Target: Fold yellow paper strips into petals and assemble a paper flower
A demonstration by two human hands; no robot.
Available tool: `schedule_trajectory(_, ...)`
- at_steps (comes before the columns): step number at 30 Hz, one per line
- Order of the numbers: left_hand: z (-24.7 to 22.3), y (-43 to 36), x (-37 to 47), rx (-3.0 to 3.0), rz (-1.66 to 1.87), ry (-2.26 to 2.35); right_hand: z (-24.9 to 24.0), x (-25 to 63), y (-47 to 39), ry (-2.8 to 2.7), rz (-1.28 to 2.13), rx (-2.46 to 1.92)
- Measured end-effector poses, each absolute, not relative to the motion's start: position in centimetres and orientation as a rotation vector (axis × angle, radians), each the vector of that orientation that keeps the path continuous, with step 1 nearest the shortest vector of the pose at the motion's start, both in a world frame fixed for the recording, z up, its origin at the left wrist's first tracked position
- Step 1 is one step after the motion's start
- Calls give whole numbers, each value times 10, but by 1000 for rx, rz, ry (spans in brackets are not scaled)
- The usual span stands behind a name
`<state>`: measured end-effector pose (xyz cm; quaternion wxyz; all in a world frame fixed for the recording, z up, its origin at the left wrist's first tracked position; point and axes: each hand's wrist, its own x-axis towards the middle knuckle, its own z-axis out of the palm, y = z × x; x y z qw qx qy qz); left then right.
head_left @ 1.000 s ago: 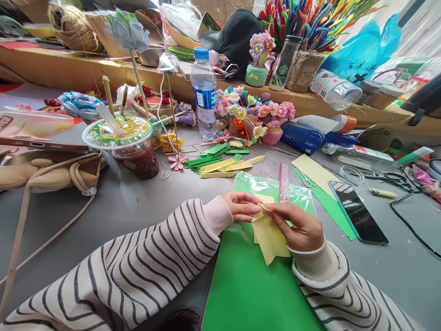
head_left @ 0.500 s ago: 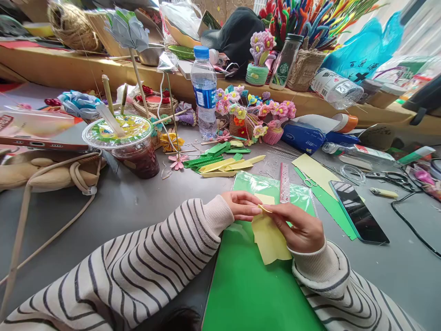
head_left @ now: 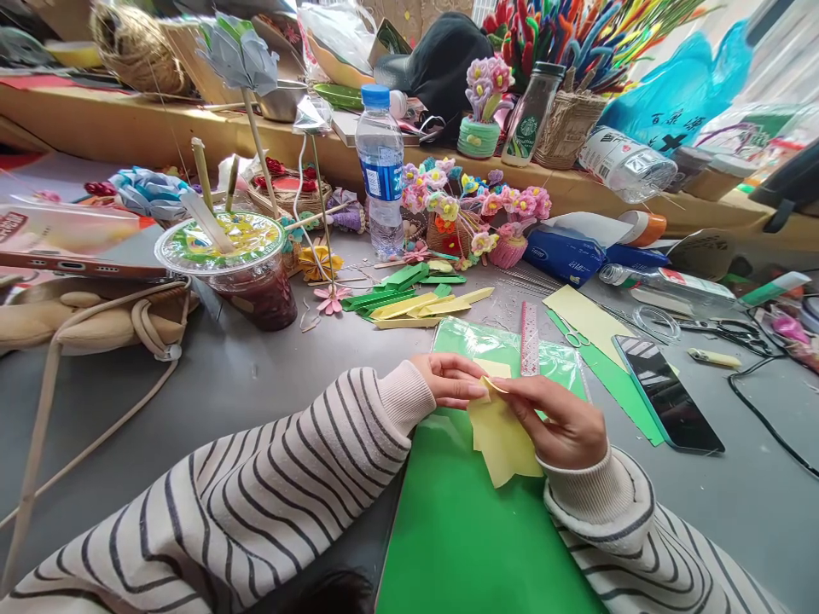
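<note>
A piece of yellow paper (head_left: 505, 448) with a folded upper edge is pinched between my two hands. My left hand (head_left: 451, 381) grips its upper left part, fingers together. From the right, my right hand (head_left: 560, 418) pinches the fold between thumb and forefinger. Another pale yellow strip (head_left: 491, 368) shows just behind the fingers. Both hands are over a green sheet (head_left: 461, 529) in a clear plastic sleeve. A pink patterned ruler (head_left: 529, 337) lies at its far edge.
Cut green strips (head_left: 377, 298) and yellow strips (head_left: 435, 305) lie ahead. To the right are a phone (head_left: 669, 392), small scissors (head_left: 576, 338) and yellow card (head_left: 585, 315). A drink cup (head_left: 256, 290) and a water bottle (head_left: 379, 175) stand at left and centre back.
My right hand has shifted very slightly right, and the yellow paper's fold and lower edge have turned a little. My left hand stays nearly in place.
</note>
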<state>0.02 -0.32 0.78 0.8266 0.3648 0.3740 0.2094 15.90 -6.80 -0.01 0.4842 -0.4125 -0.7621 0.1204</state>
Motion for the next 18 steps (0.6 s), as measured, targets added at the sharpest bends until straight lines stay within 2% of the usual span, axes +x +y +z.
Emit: schedule_trajectory(18, 12, -3, -1, 703, 319, 738, -2, 157, -69, -1805, 291, -1013)
